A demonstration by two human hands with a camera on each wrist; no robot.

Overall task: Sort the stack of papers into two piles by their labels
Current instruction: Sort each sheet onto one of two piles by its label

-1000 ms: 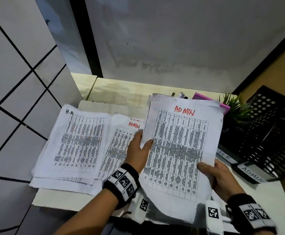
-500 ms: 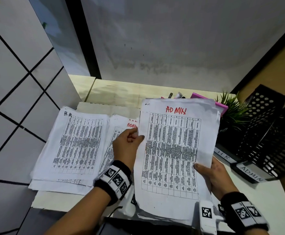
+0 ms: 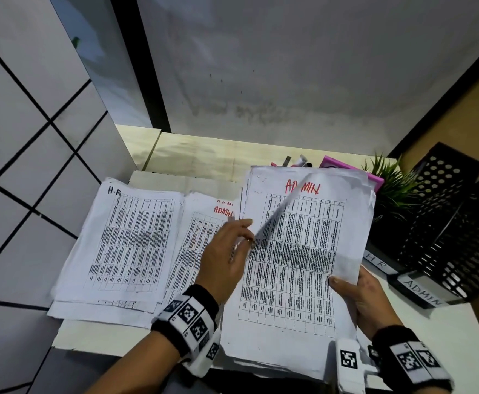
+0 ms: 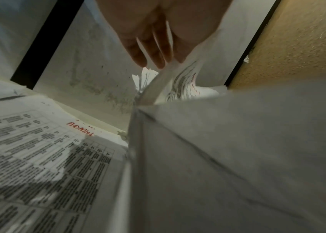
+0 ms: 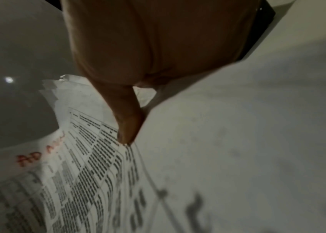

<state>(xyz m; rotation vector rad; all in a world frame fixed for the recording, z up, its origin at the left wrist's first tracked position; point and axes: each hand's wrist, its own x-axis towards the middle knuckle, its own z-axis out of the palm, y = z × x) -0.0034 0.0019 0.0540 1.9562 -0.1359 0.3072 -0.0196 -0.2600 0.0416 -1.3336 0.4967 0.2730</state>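
Observation:
My right hand (image 3: 357, 294) grips the lower right edge of a stack of printed papers (image 3: 289, 280), thumb (image 5: 126, 123) on top. The sheet facing me is marked ADMIN in red. My left hand (image 3: 246, 231) pinches the left edge of a single sheet (image 3: 275, 214) and lifts it off the stack; it shows edge-on and blurred. In the left wrist view that sheet (image 4: 184, 82) runs between the thumb and fingers (image 4: 154, 47). On the table lie an H.R pile (image 3: 130, 237) at the left and an ADMIN pile (image 3: 198, 237) beside it, under my left hand.
Two black mesh trays (image 3: 446, 237) stand at the right, with front labels HR (image 3: 377, 261) and ADMIN (image 3: 420, 291). A small green plant (image 3: 389, 183) and a pink item (image 3: 346, 169) sit behind the stack. The table's front edge (image 3: 96, 334) drops to tiled floor at the left.
My left hand took the top sheet by its left edge and is swinging it up off the stack towards the left. The right hand still holds the stack in place.

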